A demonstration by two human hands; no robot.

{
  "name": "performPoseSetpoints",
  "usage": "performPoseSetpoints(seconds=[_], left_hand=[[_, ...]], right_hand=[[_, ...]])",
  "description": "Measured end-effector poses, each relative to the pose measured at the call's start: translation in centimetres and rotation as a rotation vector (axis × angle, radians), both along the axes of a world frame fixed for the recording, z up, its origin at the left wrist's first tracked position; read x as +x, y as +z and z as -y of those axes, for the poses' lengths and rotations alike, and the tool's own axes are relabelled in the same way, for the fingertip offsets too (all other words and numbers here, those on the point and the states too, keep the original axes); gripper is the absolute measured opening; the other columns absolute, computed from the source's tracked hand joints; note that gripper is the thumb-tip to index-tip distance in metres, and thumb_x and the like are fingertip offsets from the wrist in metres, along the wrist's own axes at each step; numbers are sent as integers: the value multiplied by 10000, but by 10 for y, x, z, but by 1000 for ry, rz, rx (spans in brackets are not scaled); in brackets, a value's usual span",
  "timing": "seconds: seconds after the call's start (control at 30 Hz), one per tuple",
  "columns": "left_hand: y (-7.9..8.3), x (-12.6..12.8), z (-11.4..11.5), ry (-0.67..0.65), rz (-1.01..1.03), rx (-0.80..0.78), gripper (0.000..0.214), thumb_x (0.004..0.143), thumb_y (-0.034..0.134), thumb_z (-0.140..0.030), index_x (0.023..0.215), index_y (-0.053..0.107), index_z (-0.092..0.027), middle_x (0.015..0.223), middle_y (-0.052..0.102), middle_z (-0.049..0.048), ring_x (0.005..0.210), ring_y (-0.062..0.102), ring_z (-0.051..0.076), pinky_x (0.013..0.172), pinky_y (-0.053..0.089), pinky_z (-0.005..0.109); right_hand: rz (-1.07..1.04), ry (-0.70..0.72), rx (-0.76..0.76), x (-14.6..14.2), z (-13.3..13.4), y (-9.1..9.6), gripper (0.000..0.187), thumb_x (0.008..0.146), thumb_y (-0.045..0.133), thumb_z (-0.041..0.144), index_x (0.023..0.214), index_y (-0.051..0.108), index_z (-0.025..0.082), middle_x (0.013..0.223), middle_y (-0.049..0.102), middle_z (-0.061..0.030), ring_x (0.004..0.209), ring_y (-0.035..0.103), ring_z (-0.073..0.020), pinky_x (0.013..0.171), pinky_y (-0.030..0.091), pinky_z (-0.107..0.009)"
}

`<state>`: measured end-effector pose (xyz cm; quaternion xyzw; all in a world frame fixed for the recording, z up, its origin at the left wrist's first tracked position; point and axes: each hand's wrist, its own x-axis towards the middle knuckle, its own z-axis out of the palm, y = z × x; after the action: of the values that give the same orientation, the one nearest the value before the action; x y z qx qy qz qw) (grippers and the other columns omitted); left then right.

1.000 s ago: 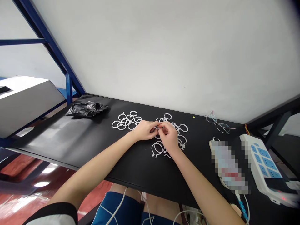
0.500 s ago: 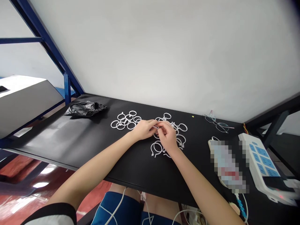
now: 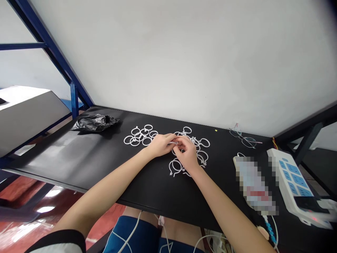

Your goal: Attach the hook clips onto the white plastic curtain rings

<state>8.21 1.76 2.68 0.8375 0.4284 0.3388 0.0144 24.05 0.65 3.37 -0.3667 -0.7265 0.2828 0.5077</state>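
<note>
My left hand (image 3: 161,145) and my right hand (image 3: 186,150) meet over the black table, their fingertips pinched together on a white plastic curtain ring (image 3: 173,142). Most of that ring is hidden by my fingers. Beneath and around my right hand lies a loose pile of white curtain rings (image 3: 202,157), some with their ends apart. One open ring (image 3: 176,165) rests on the near side of the pile. Left of my left hand is a second group of rings (image 3: 136,132), which look closed and overlap one another.
A crumpled black plastic bag (image 3: 95,123) lies at the back left of the table (image 3: 105,154). To the right are eyeglasses (image 3: 242,136), a phone (image 3: 254,186) with a cable, and a white power strip (image 3: 295,182). A pale wall (image 3: 184,63) rises behind.
My right fingers have shifted slightly on the held ring, the thumb and index now more curled apart from the palm. The piles of rings look the same.
</note>
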Motion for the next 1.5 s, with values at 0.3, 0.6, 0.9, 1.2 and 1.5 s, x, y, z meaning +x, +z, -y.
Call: performPoseSetpoints(seconds=[0.3,0.6,0.9,1.2,1.5], left_hand=[[4,0,1,3,28,38,155,863,473,-209,984,566,-179,865,657,26,639,600,105,541,410,197],[7,3,5,14,77,20,305,845,490,-224,1148,488,-188,1048,619,57,677,619,96,532,437,193],[9,4,4,-43,40,15,395,830,546,-260,1211,459,-205,1163,577,87,847,618,138,572,475,204],[10,2,4,-43,40,-2,309,890,509,-250,1194,481,-204,1145,592,86,866,629,138,619,484,209],[4,-1,0,-56,35,-71,274,923,510,-356,1154,499,-208,1129,607,57,710,625,94,610,472,207]], right_hand=[[-6,-49,92,1,-1,0,159,796,556,124,887,655,209,1008,650,-66,825,652,-167,694,601,-310],[-19,-125,53,4,-3,0,97,847,581,195,907,656,211,862,676,-36,746,667,-164,681,596,-314],[-1,-163,77,5,-3,2,101,861,583,226,908,670,203,822,672,-32,726,652,-158,636,572,-290],[25,-161,56,6,-3,2,119,869,573,276,913,663,211,845,680,-45,724,645,-169,604,564,-298],[50,-143,56,5,-4,1,98,834,600,227,909,655,194,855,677,-46,644,618,-147,563,540,-280]])
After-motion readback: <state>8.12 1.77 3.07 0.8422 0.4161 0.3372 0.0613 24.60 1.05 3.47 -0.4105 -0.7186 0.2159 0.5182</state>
